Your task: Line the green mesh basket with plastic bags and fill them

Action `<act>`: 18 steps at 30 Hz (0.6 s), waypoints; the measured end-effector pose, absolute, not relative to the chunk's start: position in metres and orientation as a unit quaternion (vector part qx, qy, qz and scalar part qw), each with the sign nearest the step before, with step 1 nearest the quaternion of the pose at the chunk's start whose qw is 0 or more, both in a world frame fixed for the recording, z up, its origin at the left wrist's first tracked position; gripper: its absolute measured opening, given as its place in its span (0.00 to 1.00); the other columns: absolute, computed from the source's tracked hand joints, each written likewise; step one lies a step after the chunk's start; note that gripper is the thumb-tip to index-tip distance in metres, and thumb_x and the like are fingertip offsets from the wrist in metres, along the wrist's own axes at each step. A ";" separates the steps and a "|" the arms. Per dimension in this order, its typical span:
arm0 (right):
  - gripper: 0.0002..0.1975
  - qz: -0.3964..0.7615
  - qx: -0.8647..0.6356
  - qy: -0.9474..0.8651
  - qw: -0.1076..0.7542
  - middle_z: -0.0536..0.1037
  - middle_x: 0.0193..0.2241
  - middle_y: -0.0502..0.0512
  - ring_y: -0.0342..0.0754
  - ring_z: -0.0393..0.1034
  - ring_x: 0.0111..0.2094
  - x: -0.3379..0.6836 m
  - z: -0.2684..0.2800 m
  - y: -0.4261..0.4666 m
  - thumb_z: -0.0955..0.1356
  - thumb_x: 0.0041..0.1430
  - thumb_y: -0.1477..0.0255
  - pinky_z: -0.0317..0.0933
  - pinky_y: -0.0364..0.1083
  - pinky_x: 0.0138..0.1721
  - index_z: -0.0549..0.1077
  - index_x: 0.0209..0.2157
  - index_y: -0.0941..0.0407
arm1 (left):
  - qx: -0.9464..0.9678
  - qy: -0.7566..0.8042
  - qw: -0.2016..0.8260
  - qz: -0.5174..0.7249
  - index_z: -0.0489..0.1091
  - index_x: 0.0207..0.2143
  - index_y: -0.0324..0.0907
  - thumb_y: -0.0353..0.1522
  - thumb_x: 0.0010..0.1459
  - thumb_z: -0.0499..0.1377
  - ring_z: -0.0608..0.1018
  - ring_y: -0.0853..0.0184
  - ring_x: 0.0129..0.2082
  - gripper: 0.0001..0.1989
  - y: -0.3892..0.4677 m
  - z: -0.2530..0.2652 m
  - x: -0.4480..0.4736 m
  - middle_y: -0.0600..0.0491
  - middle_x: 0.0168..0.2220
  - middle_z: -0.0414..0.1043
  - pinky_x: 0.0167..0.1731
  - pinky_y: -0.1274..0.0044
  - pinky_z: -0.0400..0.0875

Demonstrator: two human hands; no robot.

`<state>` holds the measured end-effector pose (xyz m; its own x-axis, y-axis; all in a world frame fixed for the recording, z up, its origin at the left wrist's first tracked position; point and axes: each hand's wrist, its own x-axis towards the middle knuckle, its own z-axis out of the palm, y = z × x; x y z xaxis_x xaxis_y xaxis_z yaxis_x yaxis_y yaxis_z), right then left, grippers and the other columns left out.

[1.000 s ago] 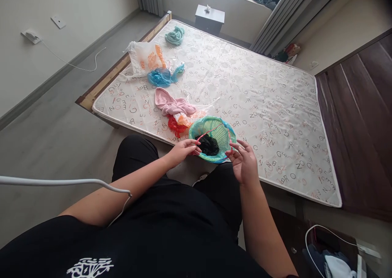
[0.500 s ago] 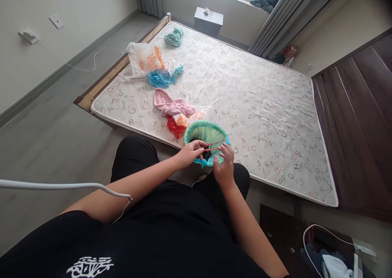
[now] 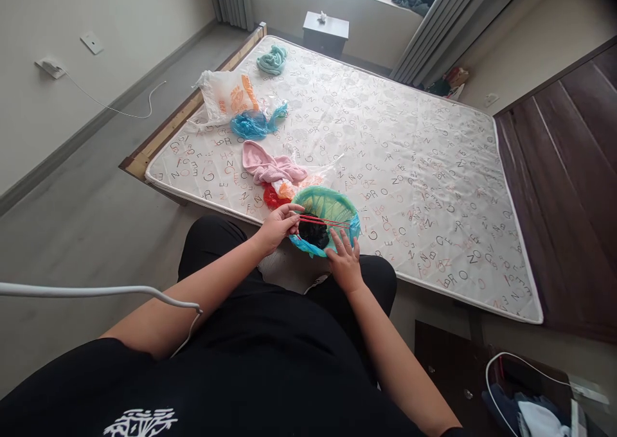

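Observation:
A round green waste basket (image 3: 332,199) with a thin blue-green plastic liner (image 3: 353,225) folded over its rim stands between my knees, beside the bed. Something black (image 3: 313,229) lies inside it. Thin red drawstrings (image 3: 322,220) stretch across its mouth. My left hand (image 3: 279,228) pinches their left end at the rim. My right hand (image 3: 346,263) has its fingers spread at the near right rim, close to the liner; whether it presses on it I cannot tell.
On the mattress (image 3: 409,186) lie a pink cloth (image 3: 270,164), a red plastic bag (image 3: 276,196), a blue plastic bag (image 3: 250,125), a white-orange bag (image 3: 229,93) and a mint cloth (image 3: 272,60). A white cable (image 3: 110,290) crosses my left arm. A nightstand (image 3: 326,29) stands behind.
My left hand has moved left to the rim, drawing the red strings out longer across the basket's mouth. My right hand has come down toward the near right rim.

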<state>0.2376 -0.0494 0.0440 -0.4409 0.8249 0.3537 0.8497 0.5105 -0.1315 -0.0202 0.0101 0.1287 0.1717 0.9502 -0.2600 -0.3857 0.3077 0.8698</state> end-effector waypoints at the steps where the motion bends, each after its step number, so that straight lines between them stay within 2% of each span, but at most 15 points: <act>1: 0.08 -0.054 -0.486 -0.853 0.182 0.67 0.70 0.54 0.64 0.57 0.72 0.239 0.045 -0.047 0.69 0.68 0.74 0.44 0.71 0.71 0.78 0.33 0.52 | 0.339 0.424 0.686 0.484 0.74 0.46 0.40 0.38 0.55 0.70 0.67 0.75 0.21 0.19 0.010 0.128 -0.022 0.61 0.24 0.67 0.27 0.79 0.65; 4: 0.08 -0.042 -0.463 -0.870 0.163 0.66 0.71 0.54 0.65 0.55 0.73 0.244 0.052 -0.039 0.71 0.67 0.73 0.44 0.69 0.71 0.77 0.32 0.52 | 0.369 0.427 0.672 0.479 0.74 0.45 0.40 0.39 0.56 0.70 0.67 0.75 0.21 0.18 0.010 0.125 -0.024 0.61 0.23 0.66 0.27 0.79 0.64; 6: 0.05 0.011 -0.438 -0.885 0.157 0.71 0.68 0.56 0.62 0.61 0.70 0.250 0.061 -0.035 0.71 0.68 0.71 0.47 0.67 0.70 0.79 0.35 0.51 | 0.393 0.432 0.660 0.473 0.75 0.44 0.39 0.41 0.56 0.70 0.66 0.75 0.21 0.18 0.010 0.123 -0.025 0.60 0.23 0.65 0.26 0.79 0.63; 9: 0.07 0.099 -0.413 -0.891 0.157 0.83 0.54 0.56 0.55 0.76 0.57 0.257 0.078 -0.033 0.69 0.71 0.69 0.52 0.62 0.68 0.80 0.46 0.49 | 0.415 0.446 0.649 0.455 0.75 0.43 0.39 0.43 0.56 0.70 0.66 0.74 0.22 0.20 0.009 0.119 -0.024 0.60 0.23 0.65 0.24 0.79 0.60; 12: 0.12 0.165 -0.403 -0.889 0.142 0.86 0.47 0.56 0.53 0.80 0.48 0.260 0.092 -0.032 0.68 0.72 0.67 0.61 0.58 0.62 0.80 0.53 0.48 | 0.420 0.456 0.653 0.434 0.74 0.44 0.39 0.45 0.56 0.69 0.65 0.74 0.21 0.21 0.006 0.113 -0.022 0.60 0.23 0.63 0.23 0.79 0.59; 15: 0.14 0.222 -0.398 -0.880 0.133 0.85 0.49 0.57 0.55 0.80 0.48 0.259 0.098 -0.033 0.68 0.72 0.64 0.66 0.57 0.57 0.80 0.55 0.47 | 0.420 0.464 0.660 0.415 0.74 0.46 0.40 0.44 0.58 0.67 0.63 0.74 0.20 0.20 0.002 0.106 -0.018 0.61 0.23 0.61 0.23 0.79 0.57; 18: 0.14 0.294 -0.407 -0.852 0.149 0.86 0.47 0.55 0.56 0.80 0.49 0.259 0.097 -0.034 0.67 0.73 0.63 0.67 0.58 0.57 0.81 0.53 0.47 | 0.437 0.476 0.647 0.405 0.74 0.45 0.39 0.42 0.60 0.65 0.63 0.73 0.22 0.18 -0.002 0.102 -0.015 0.60 0.24 0.62 0.25 0.78 0.57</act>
<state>0.2586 -0.0337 0.0971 -0.6236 0.7816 0.0153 0.6060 0.4956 -0.6222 -0.0151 -0.0015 0.1023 0.2188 0.9400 -0.2616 -0.1075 0.2897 0.9511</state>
